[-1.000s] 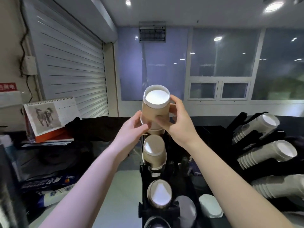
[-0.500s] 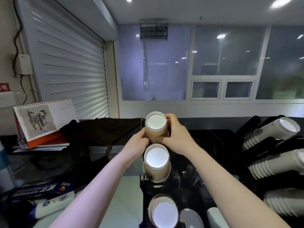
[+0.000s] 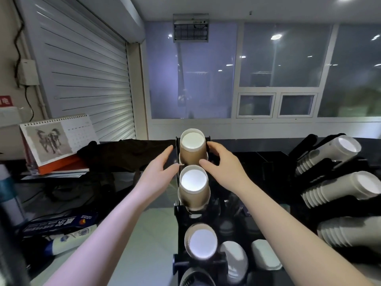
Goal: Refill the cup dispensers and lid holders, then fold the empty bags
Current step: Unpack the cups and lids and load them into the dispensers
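Brown paper cup stack (image 3: 192, 150) sits in top slot of black dispenser rack (image 3: 179, 209), btwn both grips: left hand (image 3: 159, 172) open, just beside; right hand (image 3: 221, 164) fingers loosely touching cup.

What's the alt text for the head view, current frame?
Two bare hands flank the top stack of brown paper cups in a black dispenser rack: the right hand touches it, the open left hand sits just beside it. More brown stacks fill the slots below; white cup stacks lie angled at right.
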A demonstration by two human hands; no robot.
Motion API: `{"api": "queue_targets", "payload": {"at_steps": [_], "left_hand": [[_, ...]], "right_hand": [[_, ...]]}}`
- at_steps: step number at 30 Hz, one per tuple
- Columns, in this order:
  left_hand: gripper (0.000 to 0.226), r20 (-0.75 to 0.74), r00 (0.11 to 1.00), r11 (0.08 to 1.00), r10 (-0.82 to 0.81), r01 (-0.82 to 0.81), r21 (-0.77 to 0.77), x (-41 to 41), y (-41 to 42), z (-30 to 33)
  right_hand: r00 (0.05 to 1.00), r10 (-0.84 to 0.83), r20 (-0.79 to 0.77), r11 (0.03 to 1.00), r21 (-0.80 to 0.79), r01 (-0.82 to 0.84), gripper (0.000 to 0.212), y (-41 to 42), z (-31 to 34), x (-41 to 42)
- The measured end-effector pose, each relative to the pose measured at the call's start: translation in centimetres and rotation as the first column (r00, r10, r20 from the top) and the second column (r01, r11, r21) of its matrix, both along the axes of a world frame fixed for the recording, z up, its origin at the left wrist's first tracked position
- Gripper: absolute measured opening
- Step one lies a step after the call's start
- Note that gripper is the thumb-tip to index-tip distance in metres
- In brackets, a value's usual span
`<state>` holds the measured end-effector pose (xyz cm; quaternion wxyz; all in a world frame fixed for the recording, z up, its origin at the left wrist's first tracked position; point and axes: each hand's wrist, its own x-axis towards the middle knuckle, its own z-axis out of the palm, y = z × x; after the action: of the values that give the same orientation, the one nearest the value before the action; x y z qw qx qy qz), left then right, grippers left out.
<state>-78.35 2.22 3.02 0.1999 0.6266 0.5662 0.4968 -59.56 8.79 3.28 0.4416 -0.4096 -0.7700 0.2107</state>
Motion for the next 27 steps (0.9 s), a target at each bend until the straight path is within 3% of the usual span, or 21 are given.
{"api": "queue_targets", "payload": {"at_steps": [5, 8, 12, 20, 24, 27], "left_hand": [[0.06, -0.14, 0.988, 0.973, 0.063, -0.029, 0.23, 2.7, -5.1, 0.3], [0.06, -0.27, 0.961, 0.952, 0.053, 0.033, 0.305, 5.1, -7.5, -0.5], [0.06, -0.445, 0.895, 0.948, 0.009, 0.134, 0.289, 8.0, -9.4, -2.1], [0.066, -0.622, 0.774, 0.965, -0.117, 0.237, 0.113, 14.0, -10.3, -4.0], [0.07, -0.666, 0.725, 0.952, -0.176, 0.299, 0.074, 19.5, -9.6, -4.9], [0.07, -0.62, 0.754, 0.944, -0.216, 0.324, 0.065, 24.9, -9.5, -6.3]], "right_hand": [[0.999, -0.036, 0.016, 0.998, 0.053, 0.035, 0.047, -5.2, -0.4, 2.2], [0.997, -0.049, 0.051, 0.995, 0.086, 0.045, 0.043, -8.4, -1.2, 4.1], [0.985, -0.08, 0.15, 0.992, 0.105, 0.065, 0.044, -11.7, -2.9, 7.6], [0.964, -0.151, 0.218, 0.988, 0.076, 0.138, 0.046, -15.0, -5.9, 15.3], [0.953, -0.185, 0.238, 0.982, 0.069, 0.173, 0.045, -16.0, -7.3, 20.9], [0.941, -0.231, 0.248, 0.973, 0.066, 0.221, 0.043, -16.5, -7.7, 26.4]]}}
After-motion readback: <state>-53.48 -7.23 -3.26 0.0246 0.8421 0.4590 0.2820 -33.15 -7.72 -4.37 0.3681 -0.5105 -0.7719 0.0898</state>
